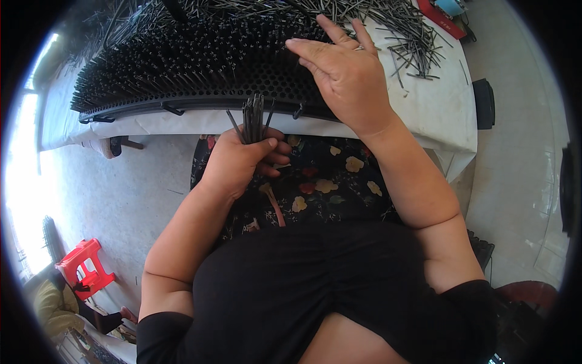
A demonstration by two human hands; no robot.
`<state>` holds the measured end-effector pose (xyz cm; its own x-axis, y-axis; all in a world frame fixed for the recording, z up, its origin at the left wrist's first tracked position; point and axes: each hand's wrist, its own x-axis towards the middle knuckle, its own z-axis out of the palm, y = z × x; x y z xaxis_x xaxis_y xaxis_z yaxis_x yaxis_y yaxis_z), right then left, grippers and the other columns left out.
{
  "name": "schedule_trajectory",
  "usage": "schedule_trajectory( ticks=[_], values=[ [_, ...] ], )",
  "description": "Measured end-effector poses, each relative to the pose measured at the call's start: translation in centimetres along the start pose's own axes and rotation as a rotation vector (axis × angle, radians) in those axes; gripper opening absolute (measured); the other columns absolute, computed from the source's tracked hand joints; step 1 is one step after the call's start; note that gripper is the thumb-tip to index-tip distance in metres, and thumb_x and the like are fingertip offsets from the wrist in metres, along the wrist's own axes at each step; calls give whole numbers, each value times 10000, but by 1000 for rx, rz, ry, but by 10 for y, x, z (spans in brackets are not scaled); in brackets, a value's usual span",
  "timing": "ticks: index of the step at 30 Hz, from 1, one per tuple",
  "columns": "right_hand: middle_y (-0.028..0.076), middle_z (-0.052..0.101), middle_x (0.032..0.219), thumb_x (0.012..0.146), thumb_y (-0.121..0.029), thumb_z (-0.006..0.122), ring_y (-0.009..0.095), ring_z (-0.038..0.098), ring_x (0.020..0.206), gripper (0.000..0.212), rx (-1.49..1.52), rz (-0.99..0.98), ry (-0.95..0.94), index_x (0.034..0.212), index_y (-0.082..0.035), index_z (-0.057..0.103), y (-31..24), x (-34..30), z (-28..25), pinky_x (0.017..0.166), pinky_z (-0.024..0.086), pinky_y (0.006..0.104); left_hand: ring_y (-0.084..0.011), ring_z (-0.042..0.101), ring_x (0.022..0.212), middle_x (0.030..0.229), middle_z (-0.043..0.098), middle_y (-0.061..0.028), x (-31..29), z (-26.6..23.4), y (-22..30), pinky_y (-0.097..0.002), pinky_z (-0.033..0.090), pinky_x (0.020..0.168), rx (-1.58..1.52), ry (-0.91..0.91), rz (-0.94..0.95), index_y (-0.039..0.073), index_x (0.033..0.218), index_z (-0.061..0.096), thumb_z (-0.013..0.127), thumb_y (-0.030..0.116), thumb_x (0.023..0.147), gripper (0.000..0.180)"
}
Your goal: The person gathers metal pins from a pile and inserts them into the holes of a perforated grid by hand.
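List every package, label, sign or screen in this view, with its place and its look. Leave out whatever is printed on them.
Flat red rectangular package: far right corner of the white-covered table, beyond the loose pile of thin dark metal rods; red with pale markings, partly cut off by the picture's edge.
No signs or screens can be made out.

Pale tiled floor [521, 182], red plastic stool [85, 267], bright window glare at left.
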<state>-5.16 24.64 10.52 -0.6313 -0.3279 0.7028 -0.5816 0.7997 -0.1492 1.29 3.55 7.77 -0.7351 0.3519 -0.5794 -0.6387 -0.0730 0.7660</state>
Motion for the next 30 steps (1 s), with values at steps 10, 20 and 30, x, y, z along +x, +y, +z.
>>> schedule_trajectory(
  ticks=[10,20,30],
  values=[
    [47,734,1011,856,-90,700,272,604,1195,280,56,52,-22,1124,-172,710,0,-4,-21,1096,353,469,-223,693,785,940,686,-162,-3,-3,-2,-292,573,601,-12,3,27,-50,1063,602,546,36,939,161],
    [18,699,1163,876,-193,689,297,556,1246,243,111,153,-92,1117,-173,715,12,-18,-24,1100,330,511,-178,667,707,922,693,-149,-6,2,0,-265,542,555,21,-4,36,-49,1078,615,544,70,960,181],
    [125,725,923,813,-19,733,196,712,810,298,737,454,-38,1106,-41,679,-37,-31,-39,696,562,278,-67,556,589,899,707,-86,-14,9,0,-202,455,477,8,-182,132,-11,1080,632,547,138,987,195]
  ],
)
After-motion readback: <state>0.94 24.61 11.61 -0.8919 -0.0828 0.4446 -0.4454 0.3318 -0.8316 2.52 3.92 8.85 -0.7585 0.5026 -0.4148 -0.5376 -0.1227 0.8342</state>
